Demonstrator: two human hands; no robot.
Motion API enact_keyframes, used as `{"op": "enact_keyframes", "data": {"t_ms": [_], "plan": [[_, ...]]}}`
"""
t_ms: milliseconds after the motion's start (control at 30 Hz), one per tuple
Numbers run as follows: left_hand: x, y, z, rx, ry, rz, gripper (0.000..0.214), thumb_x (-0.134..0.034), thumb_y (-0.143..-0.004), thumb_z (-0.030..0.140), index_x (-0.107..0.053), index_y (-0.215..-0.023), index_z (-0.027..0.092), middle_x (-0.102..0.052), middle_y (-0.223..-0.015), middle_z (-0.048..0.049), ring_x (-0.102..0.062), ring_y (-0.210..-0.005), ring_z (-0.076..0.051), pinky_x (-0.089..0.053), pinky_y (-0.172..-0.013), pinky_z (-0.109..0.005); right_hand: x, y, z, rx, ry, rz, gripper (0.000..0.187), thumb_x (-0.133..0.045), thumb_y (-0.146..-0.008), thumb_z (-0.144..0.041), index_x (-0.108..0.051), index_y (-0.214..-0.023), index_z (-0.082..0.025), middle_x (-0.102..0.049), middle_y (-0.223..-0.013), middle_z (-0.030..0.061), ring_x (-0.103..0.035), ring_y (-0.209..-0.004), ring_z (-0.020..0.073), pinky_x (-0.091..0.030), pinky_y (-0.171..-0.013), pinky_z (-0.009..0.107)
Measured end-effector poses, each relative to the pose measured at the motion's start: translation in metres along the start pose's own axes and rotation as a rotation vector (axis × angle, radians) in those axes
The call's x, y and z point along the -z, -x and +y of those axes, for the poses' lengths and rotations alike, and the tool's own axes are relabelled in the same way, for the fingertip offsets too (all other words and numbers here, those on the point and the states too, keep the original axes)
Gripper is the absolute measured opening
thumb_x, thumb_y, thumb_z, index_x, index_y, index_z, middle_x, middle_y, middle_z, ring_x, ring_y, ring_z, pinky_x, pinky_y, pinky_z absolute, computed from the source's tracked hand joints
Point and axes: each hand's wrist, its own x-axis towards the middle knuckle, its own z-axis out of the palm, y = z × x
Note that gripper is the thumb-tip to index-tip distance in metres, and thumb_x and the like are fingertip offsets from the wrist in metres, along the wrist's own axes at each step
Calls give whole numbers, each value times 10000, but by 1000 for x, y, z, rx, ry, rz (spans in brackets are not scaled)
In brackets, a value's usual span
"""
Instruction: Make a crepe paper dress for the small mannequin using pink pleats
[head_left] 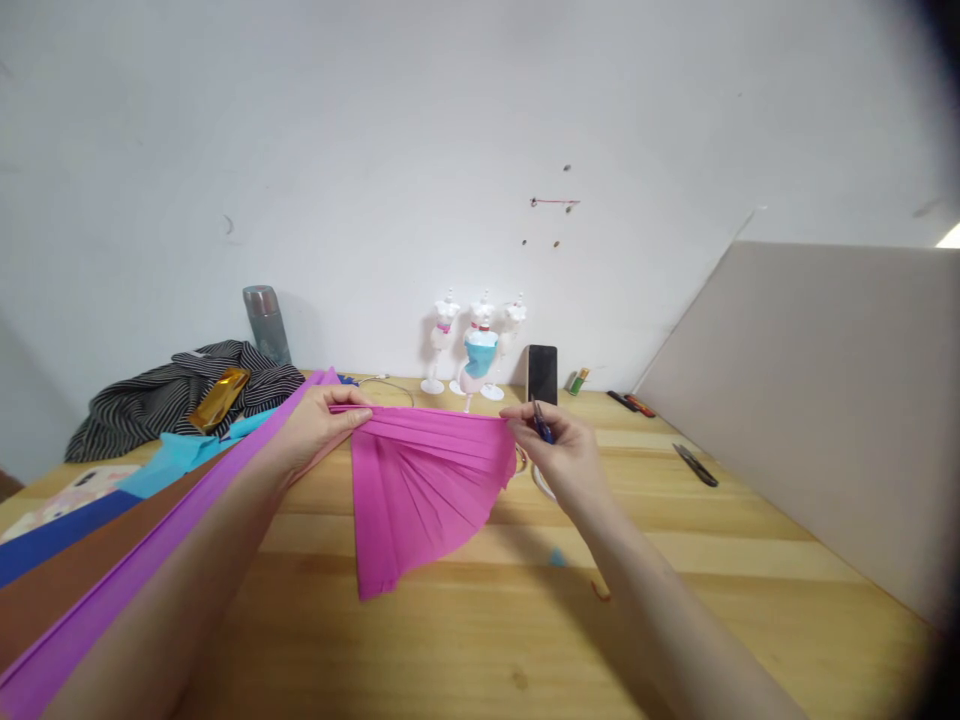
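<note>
A thin pink piece of fabric (431,490) is stretched by its top edge between my two hands and hangs in fanned folds over the table. My left hand (322,425) pinches the top left corner between thumb and fingers. At the right end, my right hand (559,450) grips the other corner with its fingertips. A small blue-handled tool with a dark pointed tip (543,428) is also tucked in the right hand; its exact kind is unclear. Behind the fabric stands a small white mannequin (480,355) wrapped in light blue.
More white mannequins (444,325) stand by the wall, beside a black phone (542,374). Dark snips (696,466) lie to the right. Purple (150,560), brown and blue strips lie left, near striped cloth (150,400) and a bottle (266,325). A board (817,380) bounds the right side.
</note>
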Motion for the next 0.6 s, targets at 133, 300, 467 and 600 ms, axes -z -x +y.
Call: {"op": "enact_keyframes", "data": {"t_ms": [133, 300, 467, 600], "plan": [[1, 2, 3, -31, 25, 33, 240, -789, -616, 372, -695, -690, 164, -715, -799, -71, -643, -779, -211, -506, -760, -337, -2, 2, -12, -51, -21, -38, 113, -673, -689, -288, -710, -719, -186, -555, -585, -4, -447, -528, 123, -336, -499, 266], [8, -1, 4, -47, -111, 26, 218, -771, -621, 363, -687, -667, 168, -680, -707, -37, -613, -693, -186, -487, -710, -304, -1, 2, -17, -51, -33, -74, 96, -668, -684, -284, -695, -686, -192, -527, -574, -6, -437, -536, 123, -342, -504, 264], [22, -5, 5, -83, -378, -111, 152, -731, -662, 339, -726, -698, 191, -710, -748, -35, -642, -744, -218, -488, -742, -309, 0, 1, -17, -56, -23, -103, 90, -650, -687, -282, -666, -667, -195, -521, -581, -1, -438, -549, 128, -334, -494, 254], [24, -2, 6, -142, -499, -233, 310, -776, -627, 354, -754, -919, 252, -746, -964, -46, -658, -916, -264, -492, -848, -346, -5, 3, -18, -81, -19, -174, 123, -647, -683, -296, -624, -621, -193, -511, -573, -6, -418, -545, 123, -323, -496, 253]]}}
